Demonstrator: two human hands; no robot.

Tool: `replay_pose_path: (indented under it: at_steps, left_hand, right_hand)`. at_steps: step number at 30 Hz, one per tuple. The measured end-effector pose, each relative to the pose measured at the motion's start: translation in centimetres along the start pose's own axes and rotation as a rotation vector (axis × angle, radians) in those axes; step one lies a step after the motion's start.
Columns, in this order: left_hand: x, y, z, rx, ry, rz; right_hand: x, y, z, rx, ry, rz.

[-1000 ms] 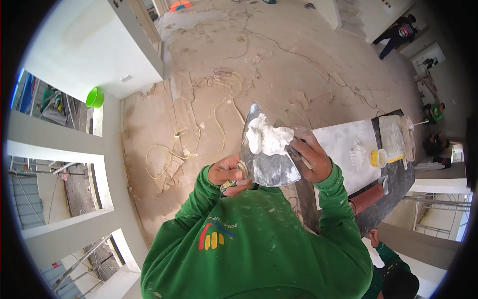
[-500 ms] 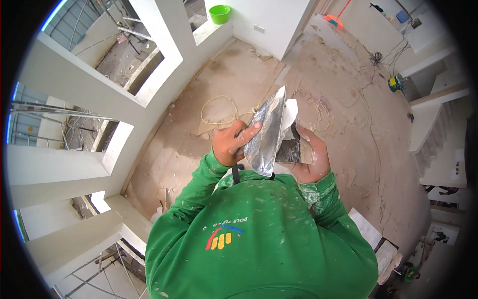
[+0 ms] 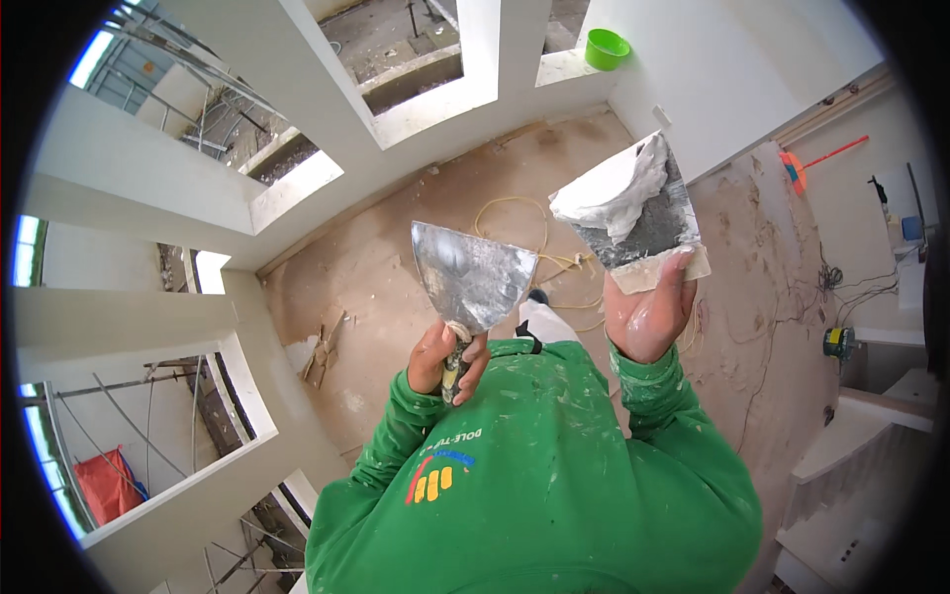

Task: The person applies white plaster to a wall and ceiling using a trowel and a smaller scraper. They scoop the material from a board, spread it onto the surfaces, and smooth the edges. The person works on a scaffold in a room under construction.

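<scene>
My left hand (image 3: 447, 364) grips the handle of a wide metal putty knife (image 3: 473, 269), its blade smeared grey and raised upward, with no big lump on it. To the right, my right hand (image 3: 645, 317) holds a flat metal blade (image 3: 653, 238) with a pale strip along its near edge, which my fingers are under. A thick mound of white putty (image 3: 621, 183) lies on that blade. The two tools are apart. Both of my green sleeves are flecked with white.
A green basin (image 3: 607, 49) sits on a sill by the white wall (image 3: 732, 69). A yellow cord (image 3: 512, 203) lies on the dusty covered floor (image 3: 356, 277). An orange broom (image 3: 794, 171) and a motor-like machine (image 3: 838, 343) are at right; scaffolding shows through openings at left.
The view has swung toward the window wall. The two tools, close together before, are now apart. The putty knife has moved left and the white putty now rests on the right-hand blade.
</scene>
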State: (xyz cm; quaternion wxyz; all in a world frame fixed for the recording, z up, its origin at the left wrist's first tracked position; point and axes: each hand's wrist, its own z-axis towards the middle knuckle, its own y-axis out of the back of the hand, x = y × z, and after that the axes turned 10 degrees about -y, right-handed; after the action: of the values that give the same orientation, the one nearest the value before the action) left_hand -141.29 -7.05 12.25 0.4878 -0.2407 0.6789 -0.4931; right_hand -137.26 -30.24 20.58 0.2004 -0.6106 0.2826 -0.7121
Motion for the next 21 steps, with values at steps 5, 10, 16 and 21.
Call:
replay_pose_path:
  at_steps: [5,10,16,21]
  left_hand:
    - [0.4,-2.8,4.2,0.165,0.209,-0.312]
    - [-1.5,-4.0,7.5,0.115,-0.014,0.05]
    - [-2.4,-0.5,14.7,-0.104,-0.57,1.421]
    - [-4.4,3.4,20.8,0.006,-1.062,1.84]
  right_hand:
    - [-0.3,0.9,5.5,0.663,0.362,-0.563]
    - [1.0,7.8,14.8,1.109,0.208,-1.466]
    - [-2.7,9.2,16.8,0.171,-0.538,-0.276]
    - [-5.0,2.3,20.8,0.09,-1.202,0.387]
